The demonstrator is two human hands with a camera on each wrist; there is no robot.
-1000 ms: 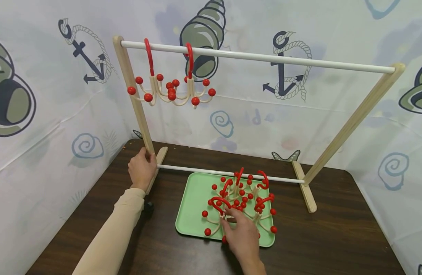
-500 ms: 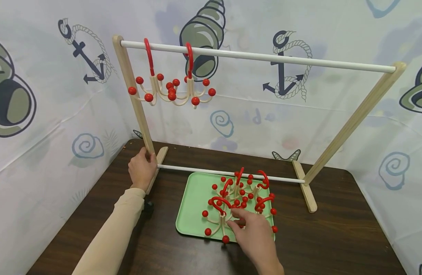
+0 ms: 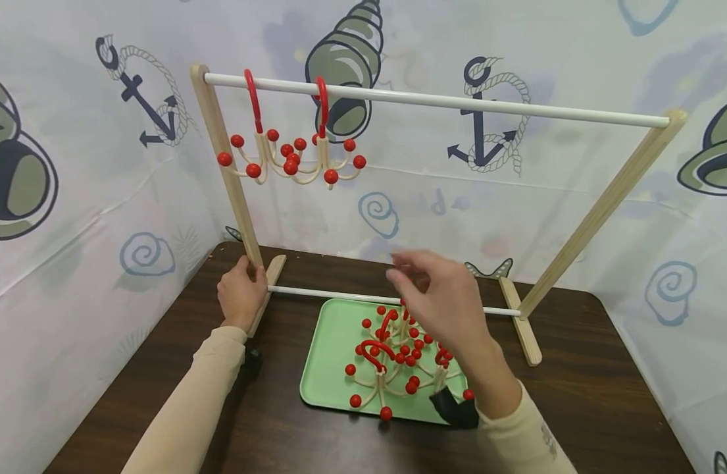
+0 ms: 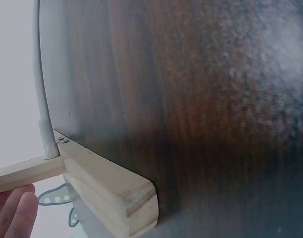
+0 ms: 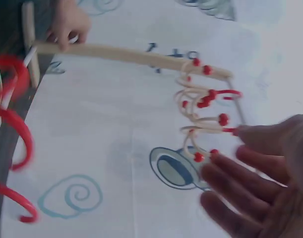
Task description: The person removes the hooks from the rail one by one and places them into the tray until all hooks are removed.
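Note:
My left hand (image 3: 241, 294) grips the lower part of the rack's left wooden post (image 3: 239, 204); its fingers show behind the post in the left wrist view. My right hand (image 3: 443, 299), raised over the tray, holds nothing; thumb and loosely bent fingers (image 5: 235, 181) stand apart in the right wrist view. Below it, several multi-arm hangers (image 3: 381, 382) with red hooks and red ball tips crowd the right side of a green tray (image 3: 324, 359). The right hand hides part of them. Two similar hangers (image 3: 324, 108) hang by their hooks near the left end of the white top bar (image 3: 458, 101).
A lower white rod (image 3: 316, 291) joins the rack's feet just behind the tray. The right post (image 3: 600, 210) slants up from its wooden foot (image 3: 520, 329). Dark brown table (image 3: 588, 395) surrounds the tray. A patterned cloth hangs behind and at the sides.
My right hand has left the hangers on the tray and risen up and away toward the rack, with nothing in it. The left hand stays on the post.

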